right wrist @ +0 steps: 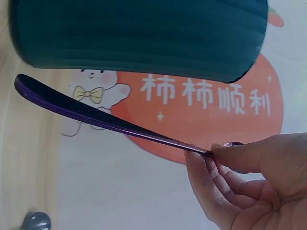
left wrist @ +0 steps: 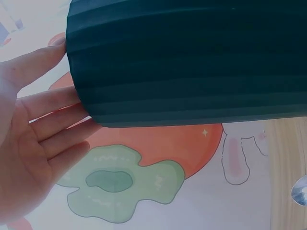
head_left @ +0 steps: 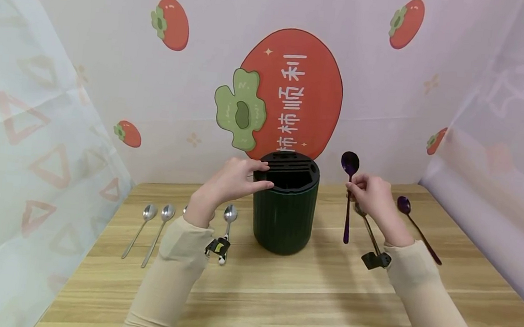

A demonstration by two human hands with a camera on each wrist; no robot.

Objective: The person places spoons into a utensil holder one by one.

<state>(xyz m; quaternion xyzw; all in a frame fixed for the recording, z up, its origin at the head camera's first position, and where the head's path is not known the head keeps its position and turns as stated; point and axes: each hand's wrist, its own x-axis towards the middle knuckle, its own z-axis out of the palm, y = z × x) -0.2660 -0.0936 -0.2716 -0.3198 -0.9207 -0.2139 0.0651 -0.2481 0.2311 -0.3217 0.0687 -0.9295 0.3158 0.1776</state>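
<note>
A dark green utensil holder [head_left: 283,220] with a black slotted top stands upright at the table's middle. My left hand [head_left: 237,178] rests at its upper left rim. In the left wrist view its fairly straight fingers [left wrist: 57,101] and thumb touch the holder's edge. Right of the holder, my right hand [head_left: 373,195] pinches a purple spoon [head_left: 348,212] by its handle between thumb and fingertips. That spoon hangs upright, bowl up and handle end down, over the table. Beside the holder in the right wrist view, the handle [right wrist: 103,120] slants across.
Several silver spoons lie left of the holder, among them one spoon [head_left: 230,215] near it and another [head_left: 149,212] at the far left; my left wrist partly hides one. Under my right hand lies a metal spoon [head_left: 370,230], with a dark purple spoon [head_left: 417,229] farther right.
</note>
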